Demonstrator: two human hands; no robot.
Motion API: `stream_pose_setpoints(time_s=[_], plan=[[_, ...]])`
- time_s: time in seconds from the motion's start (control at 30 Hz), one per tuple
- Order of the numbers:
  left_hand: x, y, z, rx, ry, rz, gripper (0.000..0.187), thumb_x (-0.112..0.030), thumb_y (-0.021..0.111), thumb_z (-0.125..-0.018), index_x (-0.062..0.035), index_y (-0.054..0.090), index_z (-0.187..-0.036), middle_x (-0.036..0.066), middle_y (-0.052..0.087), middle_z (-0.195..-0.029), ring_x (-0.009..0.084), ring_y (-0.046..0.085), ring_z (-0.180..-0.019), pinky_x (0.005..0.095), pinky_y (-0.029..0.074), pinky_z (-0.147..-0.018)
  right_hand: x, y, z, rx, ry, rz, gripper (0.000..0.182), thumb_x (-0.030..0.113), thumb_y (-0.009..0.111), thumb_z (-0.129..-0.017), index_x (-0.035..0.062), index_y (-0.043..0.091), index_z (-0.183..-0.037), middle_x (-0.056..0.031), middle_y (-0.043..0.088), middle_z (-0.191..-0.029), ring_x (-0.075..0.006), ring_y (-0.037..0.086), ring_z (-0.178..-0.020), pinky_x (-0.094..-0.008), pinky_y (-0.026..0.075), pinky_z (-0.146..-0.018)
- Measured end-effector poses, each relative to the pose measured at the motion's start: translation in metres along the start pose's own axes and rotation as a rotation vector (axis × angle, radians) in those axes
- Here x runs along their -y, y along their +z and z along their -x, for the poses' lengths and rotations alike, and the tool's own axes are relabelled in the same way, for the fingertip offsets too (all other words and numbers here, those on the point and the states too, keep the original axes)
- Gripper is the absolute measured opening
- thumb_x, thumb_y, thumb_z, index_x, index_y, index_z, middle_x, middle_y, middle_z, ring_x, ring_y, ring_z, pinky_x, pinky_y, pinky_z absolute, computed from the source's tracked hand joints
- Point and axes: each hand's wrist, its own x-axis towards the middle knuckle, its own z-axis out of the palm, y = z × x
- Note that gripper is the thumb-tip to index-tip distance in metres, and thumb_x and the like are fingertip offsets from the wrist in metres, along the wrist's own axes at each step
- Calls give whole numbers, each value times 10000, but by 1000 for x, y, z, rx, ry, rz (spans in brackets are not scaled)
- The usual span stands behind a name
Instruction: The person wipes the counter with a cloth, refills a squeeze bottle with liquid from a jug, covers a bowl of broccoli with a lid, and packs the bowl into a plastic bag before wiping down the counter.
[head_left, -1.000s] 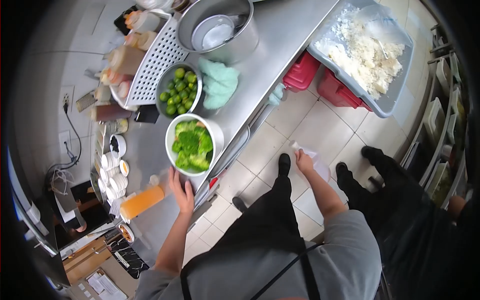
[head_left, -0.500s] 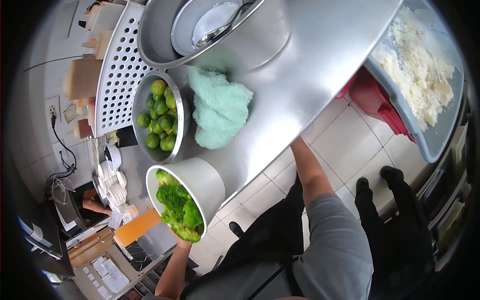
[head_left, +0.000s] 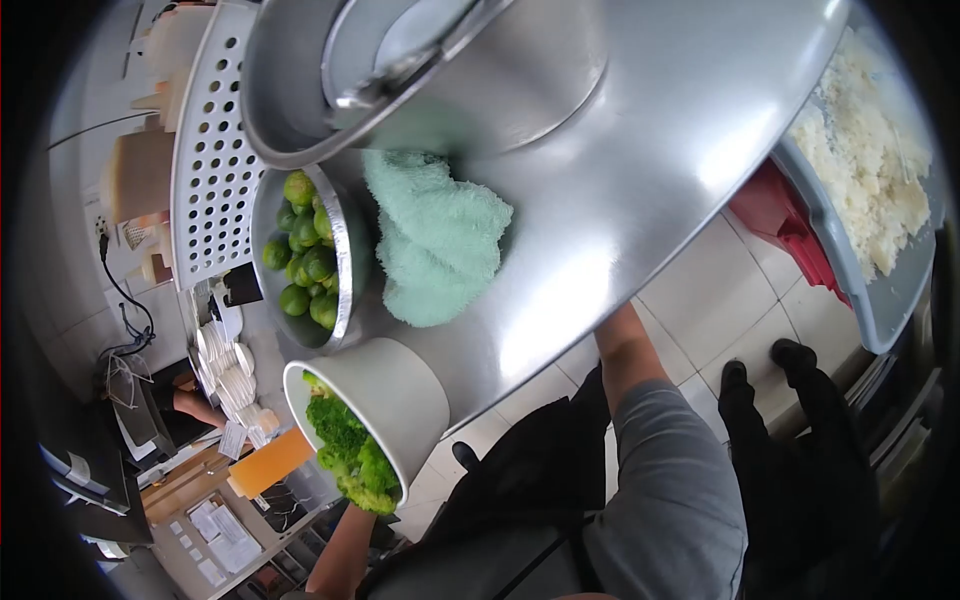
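A white round tub (head_left: 400, 400) full of broccoli (head_left: 345, 440) is at the near corner of the steel counter (head_left: 560, 290). My left forearm (head_left: 342, 550) reaches up to the tub's lower side. The tub and broccoli hide my left hand's fingers, so its grip does not show. My right forearm (head_left: 628, 350) runs to the counter's edge, and the hand is hidden beneath it. Beside the tub are a metal bowl (head_left: 345, 255) of green limes (head_left: 303, 240) and a crumpled mint-green towel (head_left: 440, 240).
A large steel pot (head_left: 520, 90) holds a smaller pan and a utensil. A perforated metal tray (head_left: 215, 150) lies beyond it. Right of the counter, a grey tub (head_left: 835, 240) holds white rice (head_left: 865, 160). Another person's legs (head_left: 770, 430) stand nearby. Stacked white dishes (head_left: 225, 365) are at left.
The view has shifted slightly, so the pot looks larger and the tub sits lower in the picture. My left hand, partly visible under the tub before, is now more hidden.
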Motion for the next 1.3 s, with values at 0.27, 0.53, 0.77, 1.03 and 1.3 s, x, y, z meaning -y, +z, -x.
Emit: stream_pose_setpoints(time_s=[0.27,0.53,0.77,1.03,1.3], plan=[[-66,-5,-24,-103,245,-32,499,-240,525,-796,7,402,-1211,255,364,-1267,434,315,-1198,471,236,-1004,-27,-94,118,-149,126,-115,587,121,593,-764,108,342,-1295,-174,441,-1218,-344,466,-1087,-441,420,-882],[-84,-13,-29,-191,393,-79,493,-156,582,-752,-14,430,-1200,219,335,-1326,397,287,-1243,452,241,-1020,-27,-291,276,-643,52,-350,314,65,555,-835,50,482,-1140,-85,538,-871,-156,535,-755,-268,440,-638],[-75,-16,-25,-243,396,-52,521,-232,594,-773,-29,430,-1224,208,342,-1320,387,281,-1243,448,242,-1022,241,-445,333,-695,-585,-793,181,58,527,-870,-25,523,-1031,-70,559,-958,-111,528,-863,-219,429,-762],[-47,-76,65,-171,453,247,419,-205,676,-716,-47,545,-1081,157,467,-1127,334,415,-1088,400,365,-920,478,-273,361,-65,-1074,314,162,119,608,-748,61,626,-899,-115,596,-914,-283,581,-874,-358,472,-766],[17,-151,55,-656,268,476,501,-142,757,-628,-52,510,-1055,115,493,-1031,264,492,-967,361,410,-823,512,-171,312,173,-1343,589,404,162,665,-686,135,587,-1082,-138,561,-1061,-291,562,-945,-386,467,-821]])
